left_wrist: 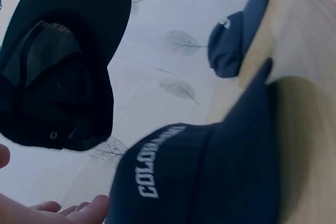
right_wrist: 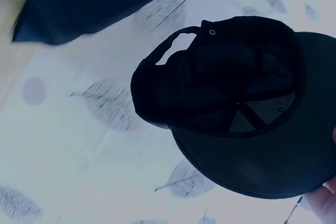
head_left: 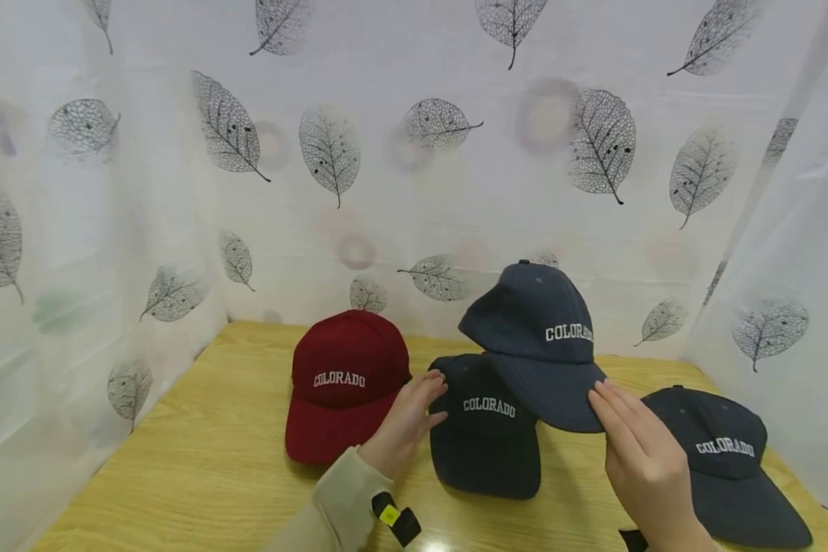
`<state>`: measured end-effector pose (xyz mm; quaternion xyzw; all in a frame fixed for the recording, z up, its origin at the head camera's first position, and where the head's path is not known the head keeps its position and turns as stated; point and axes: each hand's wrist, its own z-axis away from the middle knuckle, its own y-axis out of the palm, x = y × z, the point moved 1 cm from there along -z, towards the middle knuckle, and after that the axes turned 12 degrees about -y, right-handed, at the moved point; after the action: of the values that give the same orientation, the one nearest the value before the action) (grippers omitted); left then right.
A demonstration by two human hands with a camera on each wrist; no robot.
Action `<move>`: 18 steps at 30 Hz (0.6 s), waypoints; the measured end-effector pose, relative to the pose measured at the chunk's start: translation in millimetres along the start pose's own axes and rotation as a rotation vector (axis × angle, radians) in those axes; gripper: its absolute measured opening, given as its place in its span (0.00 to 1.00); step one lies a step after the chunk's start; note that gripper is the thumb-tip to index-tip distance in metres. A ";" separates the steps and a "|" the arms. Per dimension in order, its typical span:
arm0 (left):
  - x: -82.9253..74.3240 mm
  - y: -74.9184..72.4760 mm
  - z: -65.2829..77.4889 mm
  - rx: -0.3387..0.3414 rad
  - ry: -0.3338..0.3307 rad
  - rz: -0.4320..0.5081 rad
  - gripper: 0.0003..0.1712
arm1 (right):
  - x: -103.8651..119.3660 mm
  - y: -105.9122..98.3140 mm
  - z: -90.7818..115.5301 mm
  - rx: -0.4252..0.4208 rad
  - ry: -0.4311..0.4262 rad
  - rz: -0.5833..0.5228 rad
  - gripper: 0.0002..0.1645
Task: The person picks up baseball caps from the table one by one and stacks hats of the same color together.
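My right hand (head_left: 645,452) pinches the brim of a navy baseball cap (head_left: 538,314) and holds it raised, tilted, above the table. Its hollow underside and back strap show in the right wrist view. Below and partly behind it, a black baseball cap (head_left: 486,441) rests on the table, brim toward me. My left hand (head_left: 403,422) is at that cap's left side, fingers spread, fingertips right at its edge and nothing gripped. A red baseball cap (head_left: 348,383) sits just left of the left hand. All these caps carry white COLORADO lettering.
A dark grey-blue baseball cap (head_left: 721,460) lies at the table's right, beside my right hand. The wooden table (head_left: 200,460) ends at a white leaf-print curtain (head_left: 386,222) behind, with more curtain along both sides.
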<state>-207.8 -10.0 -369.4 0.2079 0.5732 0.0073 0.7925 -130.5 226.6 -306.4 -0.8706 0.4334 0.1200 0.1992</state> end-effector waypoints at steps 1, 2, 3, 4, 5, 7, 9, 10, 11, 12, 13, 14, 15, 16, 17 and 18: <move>-3.2 1.9 -1.0 -0.003 0.020 0.017 0.33 | 3.6 1.5 -3.1 -0.009 -0.008 -0.009 0.16; -6.2 3.6 -2.1 -0.008 0.041 0.029 0.34 | 7.1 2.9 -5.8 -0.016 -0.016 -0.018 0.16; -9.2 5.2 -3.0 -0.017 0.065 0.038 0.34 | 10.3 4.4 -8.2 -0.025 -0.022 -0.029 0.16; -11.9 6.2 -3.9 -0.025 0.090 0.045 0.34 | 13.3 5.9 -10.3 -0.036 -0.030 -0.039 0.16; -14.0 6.8 -4.6 -0.038 0.113 0.053 0.33 | 16.1 7.3 -12.2 -0.046 -0.039 -0.048 0.16; -17.1 6.7 -5.0 -0.068 0.160 0.047 0.32 | 21.2 9.7 -15.6 -0.063 -0.054 -0.060 0.15; -18.8 5.6 -4.8 -0.072 0.206 0.045 0.31 | 25.0 11.7 -18.7 -0.083 -0.068 -0.072 0.14; -19.2 4.7 -4.4 -0.068 0.229 0.053 0.30 | 26.6 12.5 -20.0 -0.091 -0.075 -0.075 0.14; -19.4 4.1 -3.8 -0.064 0.250 0.056 0.30 | 27.9 13.4 -21.2 -0.099 -0.083 -0.079 0.14; -19.7 3.7 -3.2 -0.050 0.271 0.063 0.31 | 29.1 14.2 -22.4 -0.106 -0.091 -0.079 0.14; -19.7 3.3 -2.9 -0.033 0.289 0.073 0.32 | 30.1 14.9 -23.4 -0.113 -0.097 -0.081 0.14; -19.6 3.1 -2.4 -0.013 0.304 0.085 0.33 | 31.0 15.4 -24.2 -0.117 -0.103 -0.084 0.13; -19.7 3.5 -1.9 0.008 0.313 0.097 0.34 | 31.8 16.0 -24.9 -0.120 -0.108 -0.084 0.13; -19.5 4.1 -1.4 0.027 0.324 0.098 0.35 | 32.4 16.4 -25.6 -0.123 -0.113 -0.084 0.13; -19.3 4.8 -0.5 0.045 0.322 0.100 0.36 | 33.0 17.0 -26.1 -0.126 -0.119 -0.083 0.13; -19.1 5.7 0.1 0.057 0.318 0.098 0.36 | 33.5 17.2 -26.4 -0.123 -0.120 -0.084 0.13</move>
<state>-212.9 -9.6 -350.1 0.2541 0.6807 0.0624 0.6842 -123.4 181.7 -299.7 -0.8900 0.3756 0.1898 0.1756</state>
